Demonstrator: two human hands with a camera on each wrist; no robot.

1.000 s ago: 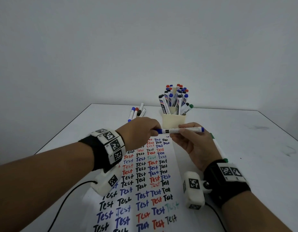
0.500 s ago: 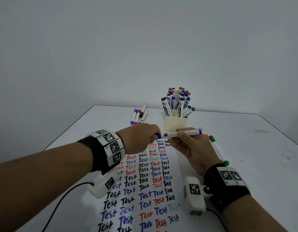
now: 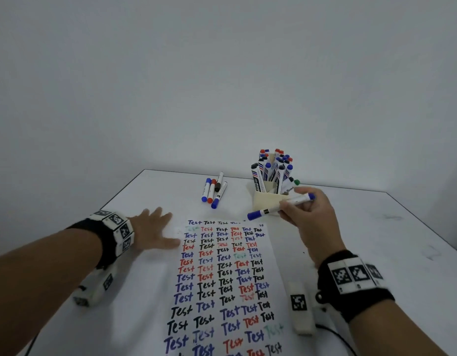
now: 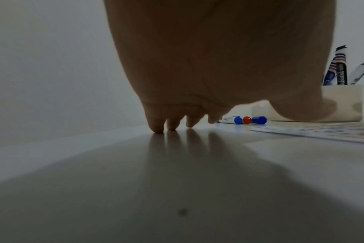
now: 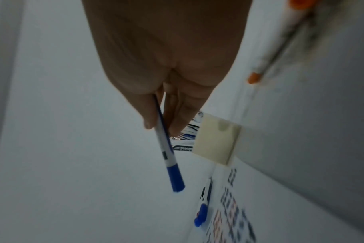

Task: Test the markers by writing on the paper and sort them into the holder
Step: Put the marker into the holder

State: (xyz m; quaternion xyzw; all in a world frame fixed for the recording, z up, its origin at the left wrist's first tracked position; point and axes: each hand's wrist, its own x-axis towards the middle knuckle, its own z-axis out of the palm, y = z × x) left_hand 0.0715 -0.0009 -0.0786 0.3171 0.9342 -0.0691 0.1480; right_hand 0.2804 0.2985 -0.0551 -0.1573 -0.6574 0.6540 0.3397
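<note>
A person's two hands work over a white table (image 3: pixel 350 227). The right hand (image 3: pixel 308 217) pinches one capped blue marker (image 3: pixel 278 207) between thumb and fingers, holding it in the air just in front of the cream holder (image 3: pixel 264 200), blue cap pointing left over the top edge of the paper (image 3: pixel 223 278). The left hand (image 3: pixel 151 231) lies released, fingers straight and spread on the table, thumb at the paper's left edge — it holds nothing.

The one sheet of paper carries five columns of the word "Test" in black, blue, red and faint green. The holder stands upright behind the paper, packed with markers (too crowded to count). Four loose markers (image 3: pixel 213 190) lie together to the holder's left — two blue-capped, one red, one black. The right wrist view shows one more, an orange-capped marker (image 5: pixel 274 42), lying beside the hand.
</note>
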